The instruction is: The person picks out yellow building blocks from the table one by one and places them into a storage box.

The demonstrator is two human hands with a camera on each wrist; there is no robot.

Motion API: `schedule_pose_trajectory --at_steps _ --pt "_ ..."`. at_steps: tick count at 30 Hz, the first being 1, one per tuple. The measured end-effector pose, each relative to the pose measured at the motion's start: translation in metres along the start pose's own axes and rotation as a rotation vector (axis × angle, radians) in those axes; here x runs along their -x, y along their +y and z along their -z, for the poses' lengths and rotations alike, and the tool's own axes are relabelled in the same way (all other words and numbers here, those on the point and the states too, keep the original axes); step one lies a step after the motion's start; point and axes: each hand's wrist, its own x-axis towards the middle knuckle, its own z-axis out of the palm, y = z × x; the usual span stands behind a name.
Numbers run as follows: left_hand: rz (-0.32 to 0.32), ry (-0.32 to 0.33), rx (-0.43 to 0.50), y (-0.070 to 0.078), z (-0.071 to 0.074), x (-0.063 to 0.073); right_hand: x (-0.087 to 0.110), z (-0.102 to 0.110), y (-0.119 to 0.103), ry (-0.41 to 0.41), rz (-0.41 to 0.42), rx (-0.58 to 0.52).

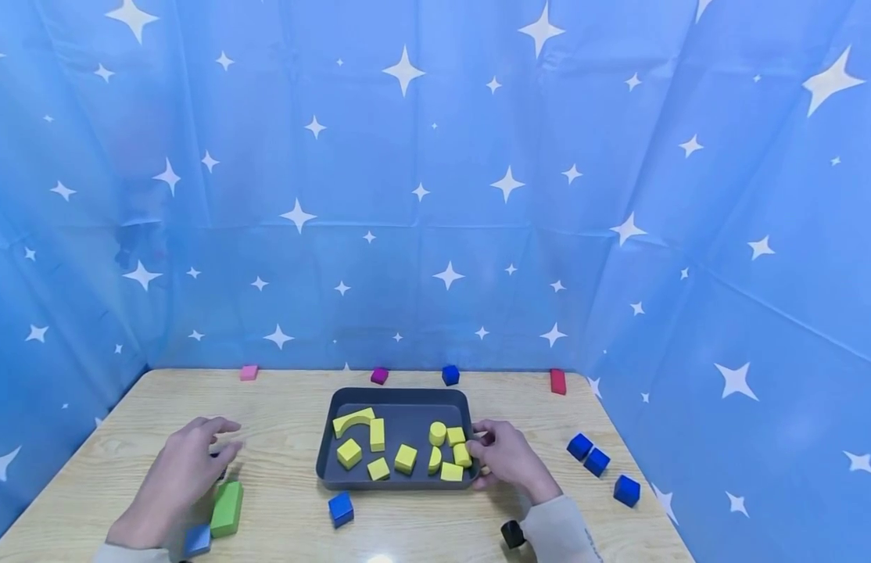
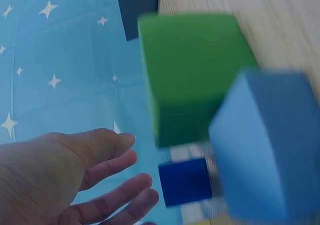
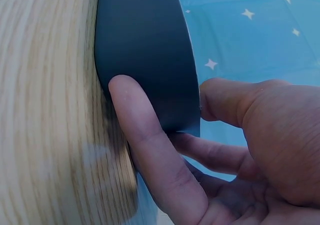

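Note:
A dark tray [image 1: 393,484] stands mid-table with several yellow blocks [image 1: 405,459] in it, among them an arch and a cylinder. At its right end my right hand [image 1: 509,457] grips the tray; in the right wrist view the thumb is at the rim and the fingers lie against the outer wall. My left hand [image 1: 185,477] is over the table's left side, its fingers loosely bent and holding nothing. Beside it lie a green block [image 1: 227,508] and a light blue block [image 1: 198,539]. A dark blue block [image 2: 185,181] sits near the left fingertips, mostly hidden in the head view.
A blue cube [image 1: 341,509] lies in front of the tray. Several dark blue cubes [image 1: 596,461] are at the right. Along the back edge lie a pink block [image 1: 249,373], a magenta block [image 1: 380,376], another blue cube [image 1: 450,374] and a red block [image 1: 558,381]. A starry blue curtain [image 1: 365,188] hangs behind.

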Motion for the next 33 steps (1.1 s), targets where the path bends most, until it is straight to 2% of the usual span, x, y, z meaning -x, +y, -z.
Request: schedule_pose_trajectory --at_steps 5,9,17,21,28,33 --pt "0.078 -0.065 -0.018 -0.015 0.009 0.000 0.001 0.001 -0.001 -0.001 0.004 0.001" --pt "0.105 -0.120 -0.019 -0.028 0.016 0.002 0.001 0.001 -0.001 -0.012 0.009 -0.004" --pt "0.121 -0.135 -0.052 -0.046 0.023 0.010 0.001 0.001 -0.001 -0.011 0.003 0.000" --pt "0.125 -0.144 -0.067 -0.052 0.024 0.011 0.001 0.001 -0.001 -0.005 0.005 0.000" --pt "0.174 -0.203 -0.048 -0.056 0.021 0.008 0.001 0.001 0.000 -0.012 0.010 -0.005" --pt "0.174 -0.199 -0.036 -0.057 0.017 0.008 0.000 0.001 0.001 -0.014 0.013 -0.006"
